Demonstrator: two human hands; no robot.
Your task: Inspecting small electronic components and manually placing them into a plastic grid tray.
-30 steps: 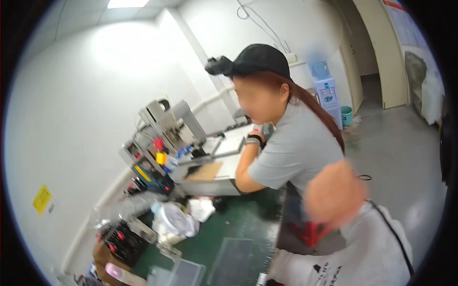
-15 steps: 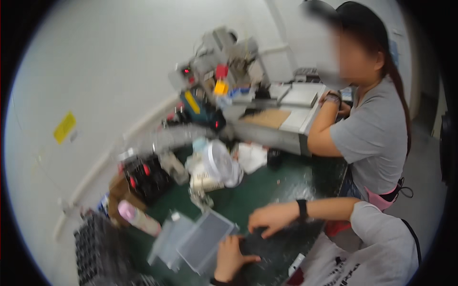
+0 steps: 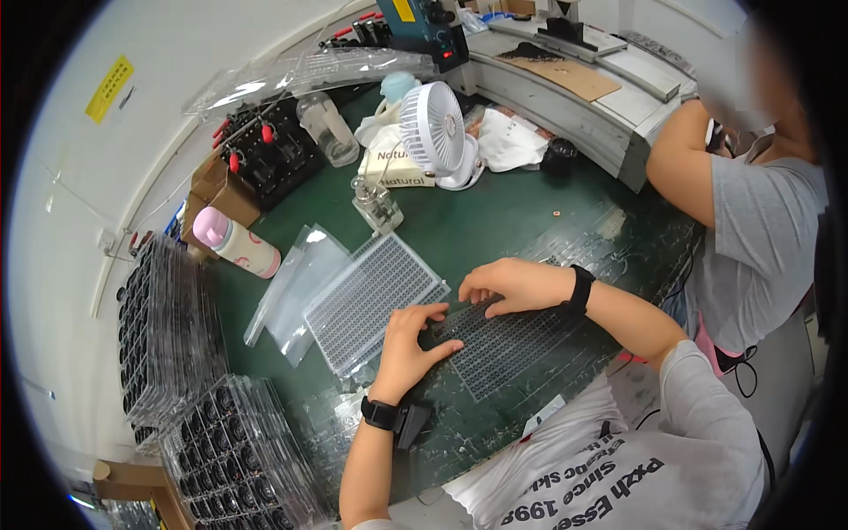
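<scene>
At the dark grid sheet (image 3: 510, 352), your left hand (image 3: 408, 346) spreads empty fingers; your right hand (image 3: 519, 284) curls, hold unclear

And there's the white fan (image 3: 432, 129) on my green bench (image 3: 499, 221), white cloth (image 3: 511, 141) just beside it, small clear jar (image 3: 377, 205) nearer me! Over on my left, the pink-capped bottle (image 3: 238, 243), cardboard box (image 3: 221, 190) behind it, and closer in, stacked trays (image 3: 172, 327)! Far side, I spot a brown board (image 3: 579, 81) bearing dark crumbs, perhaps, hard to tell from here, and to my right, a co-worker's grey sleeve (image 3: 760, 212)
</scene>
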